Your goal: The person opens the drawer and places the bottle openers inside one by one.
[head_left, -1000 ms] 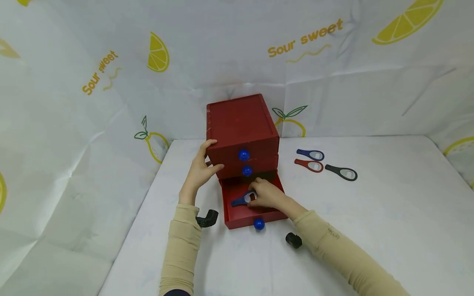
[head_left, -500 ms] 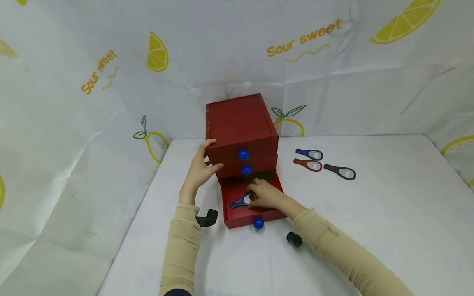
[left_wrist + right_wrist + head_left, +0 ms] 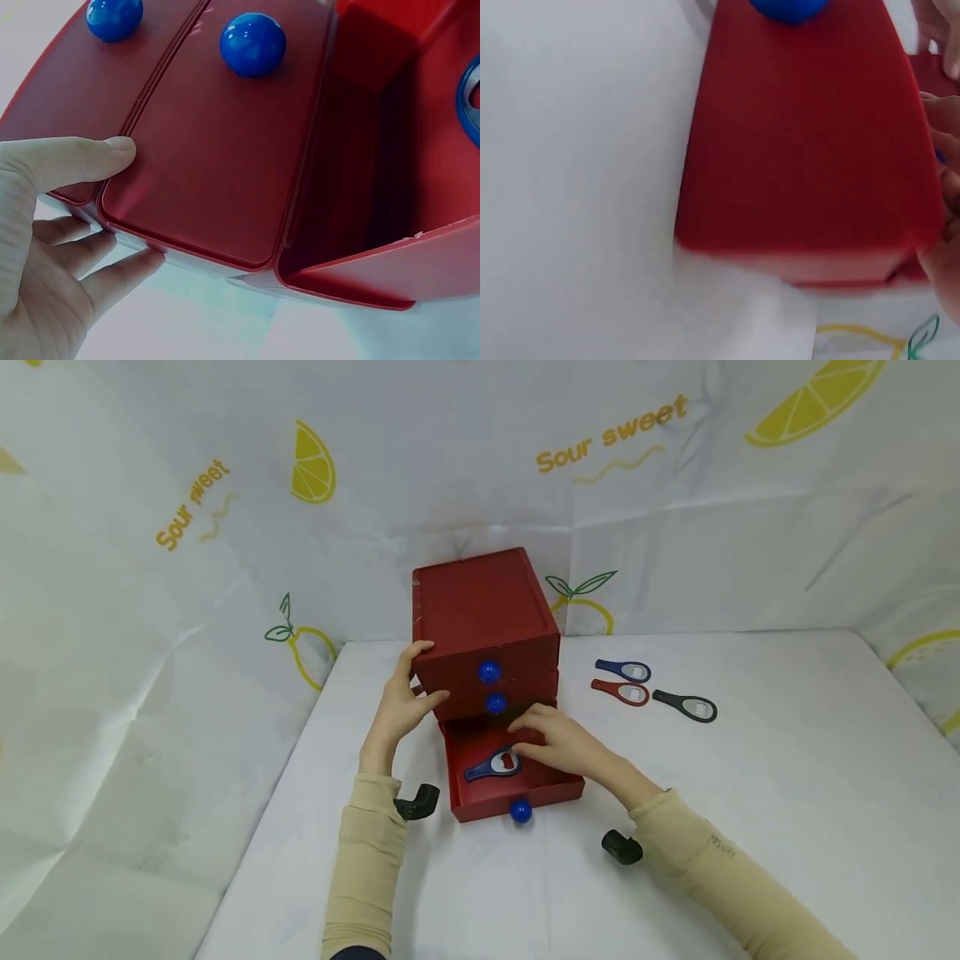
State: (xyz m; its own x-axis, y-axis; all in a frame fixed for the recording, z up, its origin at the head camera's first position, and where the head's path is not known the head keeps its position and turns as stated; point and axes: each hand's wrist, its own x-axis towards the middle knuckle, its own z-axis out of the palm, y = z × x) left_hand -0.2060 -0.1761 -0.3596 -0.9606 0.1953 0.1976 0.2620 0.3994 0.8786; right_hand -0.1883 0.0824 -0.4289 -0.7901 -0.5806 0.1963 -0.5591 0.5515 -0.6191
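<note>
A red three-drawer cabinet [image 3: 480,606] with blue knobs stands against the back cloth, its bottom drawer [image 3: 459,793] pulled out. My left hand [image 3: 401,706] grips the cabinet's left front edge. In the left wrist view, its thumb [image 3: 90,159] lies on the drawer fronts while the other fingers bend along the side. A blue bottle opener [image 3: 480,772] lies flat in the drawer. Over the drawer's right part is my right hand [image 3: 558,739], fingers loosely bent and holding nothing, fingertips beside the opener's round end. The right wrist view catches only part of that hand at its edge.
Right of the cabinet lie three more bottle openers on the white table: one blue [image 3: 624,671], one red [image 3: 621,692] and one black [image 3: 686,705]. Black wrist-camera mounts [image 3: 417,802] show beside both forearms. A lemon-print cloth [image 3: 450,460] hangs behind.
The right hand has let go of the blue bottle opener and moved up and right from it; the opener stays in the drawer. The left hand keeps its place on the cabinet.
</note>
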